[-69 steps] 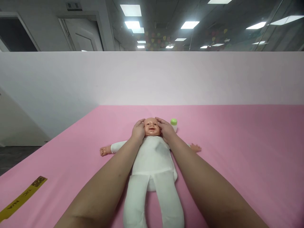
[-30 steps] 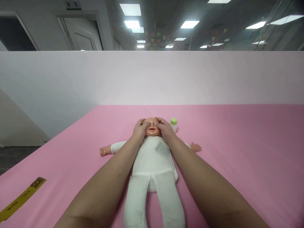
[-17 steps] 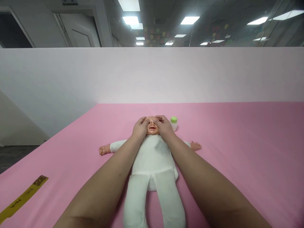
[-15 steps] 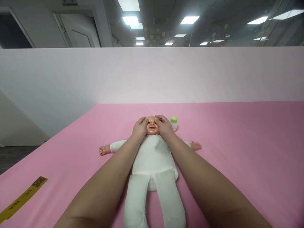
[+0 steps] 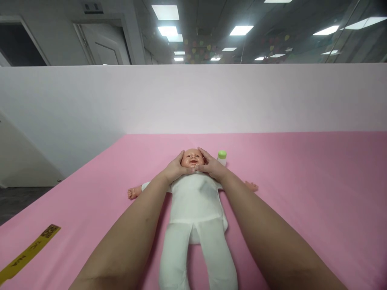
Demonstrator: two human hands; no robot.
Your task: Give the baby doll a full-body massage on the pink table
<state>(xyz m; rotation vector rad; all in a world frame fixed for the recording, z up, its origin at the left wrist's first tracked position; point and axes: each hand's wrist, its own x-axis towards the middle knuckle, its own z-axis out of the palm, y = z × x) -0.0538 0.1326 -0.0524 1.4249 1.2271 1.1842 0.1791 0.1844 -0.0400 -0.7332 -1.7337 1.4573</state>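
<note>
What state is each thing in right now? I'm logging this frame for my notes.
doll: on its back on the pink surface, arms out, face uncovered.
left hand: cupping the doll's cheek and jaw.
right hand: cupping the other cheek.
bottle: upright beside the head, green cap on.
yellow strip: flat.

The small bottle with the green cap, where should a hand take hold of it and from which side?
Grip the white bottle by its pale body below the green cap, coming from the right: it stands upright, and the right hand and doll crowd its left.
</note>
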